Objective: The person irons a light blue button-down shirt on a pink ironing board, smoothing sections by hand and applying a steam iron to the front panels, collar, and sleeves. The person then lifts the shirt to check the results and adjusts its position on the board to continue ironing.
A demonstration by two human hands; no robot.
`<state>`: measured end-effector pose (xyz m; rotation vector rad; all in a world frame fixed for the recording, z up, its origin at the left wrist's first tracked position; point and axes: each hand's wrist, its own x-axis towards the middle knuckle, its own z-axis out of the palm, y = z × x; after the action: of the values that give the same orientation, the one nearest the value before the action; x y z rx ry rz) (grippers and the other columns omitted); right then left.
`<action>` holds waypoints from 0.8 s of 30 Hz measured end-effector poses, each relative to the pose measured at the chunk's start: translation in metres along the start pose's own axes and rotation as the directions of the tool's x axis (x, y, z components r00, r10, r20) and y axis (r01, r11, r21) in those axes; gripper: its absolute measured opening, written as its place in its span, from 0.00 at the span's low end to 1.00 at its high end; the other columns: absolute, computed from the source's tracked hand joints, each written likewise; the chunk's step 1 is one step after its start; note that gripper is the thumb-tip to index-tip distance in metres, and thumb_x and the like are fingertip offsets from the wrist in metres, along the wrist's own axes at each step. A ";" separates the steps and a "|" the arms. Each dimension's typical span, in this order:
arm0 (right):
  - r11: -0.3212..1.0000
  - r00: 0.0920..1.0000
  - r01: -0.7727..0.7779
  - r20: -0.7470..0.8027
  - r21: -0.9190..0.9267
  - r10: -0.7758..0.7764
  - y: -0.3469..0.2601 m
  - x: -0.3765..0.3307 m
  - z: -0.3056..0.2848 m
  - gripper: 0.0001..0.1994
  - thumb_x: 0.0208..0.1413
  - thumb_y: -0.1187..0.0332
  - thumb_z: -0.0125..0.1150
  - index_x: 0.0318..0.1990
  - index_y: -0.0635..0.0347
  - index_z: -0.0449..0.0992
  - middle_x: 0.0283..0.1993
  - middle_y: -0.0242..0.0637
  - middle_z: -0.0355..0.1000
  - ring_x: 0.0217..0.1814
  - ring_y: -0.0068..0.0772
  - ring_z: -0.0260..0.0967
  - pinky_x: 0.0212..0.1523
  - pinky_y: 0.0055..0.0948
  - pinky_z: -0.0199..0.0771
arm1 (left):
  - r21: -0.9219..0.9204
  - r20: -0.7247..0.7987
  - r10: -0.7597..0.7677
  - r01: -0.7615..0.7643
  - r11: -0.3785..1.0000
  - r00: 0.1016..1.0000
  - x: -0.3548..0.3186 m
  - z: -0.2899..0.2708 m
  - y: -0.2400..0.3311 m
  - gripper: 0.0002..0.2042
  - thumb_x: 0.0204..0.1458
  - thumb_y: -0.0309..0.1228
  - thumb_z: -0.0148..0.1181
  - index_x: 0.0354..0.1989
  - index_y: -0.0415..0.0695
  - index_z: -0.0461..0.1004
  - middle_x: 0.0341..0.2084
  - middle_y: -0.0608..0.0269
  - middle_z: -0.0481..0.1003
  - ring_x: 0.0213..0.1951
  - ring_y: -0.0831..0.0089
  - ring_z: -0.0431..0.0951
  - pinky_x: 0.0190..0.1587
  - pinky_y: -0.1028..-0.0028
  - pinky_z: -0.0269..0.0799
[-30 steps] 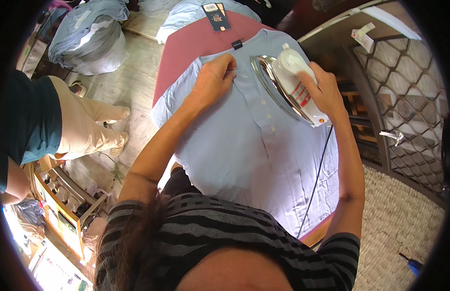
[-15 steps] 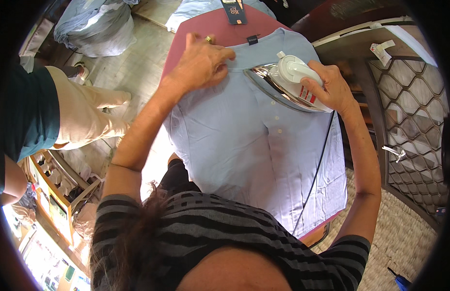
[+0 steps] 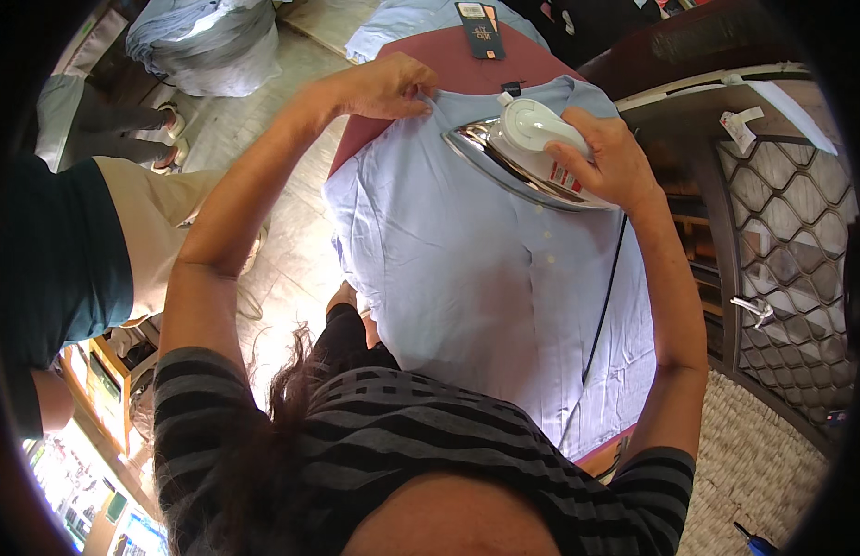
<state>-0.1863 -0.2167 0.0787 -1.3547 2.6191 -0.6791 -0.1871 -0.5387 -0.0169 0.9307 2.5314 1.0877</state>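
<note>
Maroon padded ironing board (image 3: 430, 65) carries a pale blue cotton shirt (image 3: 467, 269). Left hand (image 3: 388, 85) pinches its shoulder edge taut. Right hand (image 3: 608, 157) grips white steam iron (image 3: 522, 153) beside the left hand, near collar; lower shirt looks mostly smooth, collar area apparently left.

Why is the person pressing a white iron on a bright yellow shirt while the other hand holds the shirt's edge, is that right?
Nearly. The head view shows the shirt is light blue, not yellow. The right hand does press the white iron, and the left hand holds the shirt's edge.
</note>
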 end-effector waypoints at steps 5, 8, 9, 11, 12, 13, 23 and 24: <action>0.996 0.997 0.071 -0.013 -0.059 -0.071 -0.012 0.023 0.016 0.15 0.58 0.57 0.61 0.32 0.61 0.74 0.24 0.45 0.73 0.24 0.44 0.72 0.27 0.35 0.67 | -0.110 -0.219 -0.028 0.004 0.994 0.975 -0.008 0.024 -0.008 0.08 0.58 0.28 0.53 0.45 0.40 0.69 0.36 0.53 0.76 0.37 0.58 0.75 0.40 0.64 0.71; 0.999 1.000 0.012 0.015 -0.037 -0.011 -0.022 0.034 0.022 0.16 0.59 0.56 0.60 0.33 0.63 0.73 0.23 0.47 0.71 0.23 0.44 0.68 0.27 0.35 0.66 | -0.001 -0.465 -0.120 0.135 0.991 0.877 -0.020 0.044 0.001 0.12 0.58 0.30 0.54 0.47 0.40 0.67 0.38 0.44 0.77 0.41 0.50 0.77 0.44 0.58 0.71; 1.000 1.000 -0.017 0.012 -0.020 0.017 -0.025 0.035 0.025 0.17 0.59 0.56 0.60 0.33 0.63 0.72 0.23 0.48 0.71 0.23 0.44 0.68 0.27 0.35 0.65 | -0.038 -0.547 -0.203 0.218 0.975 0.813 -0.026 0.049 0.005 0.10 0.58 0.32 0.54 0.44 0.41 0.68 0.40 0.45 0.77 0.44 0.47 0.76 0.44 0.53 0.70; 0.998 0.998 -0.061 -0.001 0.023 0.061 -0.031 0.038 0.031 0.18 0.59 0.55 0.59 0.31 0.63 0.71 0.22 0.48 0.70 0.23 0.45 0.67 0.27 0.36 0.65 | -0.006 -0.541 -0.371 0.438 0.899 0.755 -0.046 0.056 0.019 0.09 0.58 0.33 0.55 0.41 0.41 0.69 0.38 0.48 0.78 0.40 0.48 0.77 0.42 0.54 0.71; 0.996 0.997 -0.078 -0.011 0.048 0.079 -0.034 0.040 0.034 0.18 0.59 0.54 0.59 0.31 0.64 0.71 0.22 0.49 0.70 0.22 0.45 0.67 0.27 0.36 0.65 | 0.011 -0.541 -0.446 0.537 0.844 0.713 -0.056 0.059 0.029 0.09 0.57 0.33 0.56 0.40 0.41 0.70 0.37 0.49 0.78 0.39 0.48 0.77 0.41 0.54 0.71; 0.993 0.995 -0.096 -0.022 0.072 0.098 -0.036 0.041 0.037 0.19 0.60 0.54 0.59 0.30 0.64 0.70 0.22 0.49 0.70 0.22 0.46 0.66 0.27 0.36 0.65 | 0.039 -0.565 -0.417 0.528 0.848 0.712 -0.067 0.065 0.037 0.09 0.57 0.34 0.57 0.39 0.40 0.71 0.33 0.50 0.78 0.36 0.50 0.77 0.39 0.56 0.71; 0.939 0.930 -0.331 -0.135 0.094 0.341 -0.079 0.053 0.066 0.23 0.61 0.51 0.55 0.29 0.68 0.68 0.25 0.56 0.69 0.26 0.52 0.66 0.32 0.42 0.66 | -0.258 -0.730 -0.468 0.434 0.863 0.498 -0.122 0.099 0.026 0.12 0.53 0.37 0.65 0.32 0.41 0.73 0.28 0.54 0.75 0.28 0.60 0.76 0.32 0.63 0.71; 0.929 0.917 -0.361 -0.150 0.086 0.370 -0.084 0.051 0.071 0.24 0.62 0.51 0.54 0.30 0.68 0.68 0.26 0.57 0.69 0.27 0.52 0.66 0.33 0.43 0.66 | -0.246 -0.735 -0.446 0.411 0.878 0.511 -0.124 0.100 0.034 0.12 0.52 0.37 0.65 0.31 0.41 0.72 0.30 0.54 0.75 0.29 0.58 0.76 0.33 0.62 0.71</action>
<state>-0.1325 -0.3230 0.0576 -0.7847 2.8412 -0.8258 -0.0320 -0.5428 -0.0662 -0.3488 3.0859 1.5842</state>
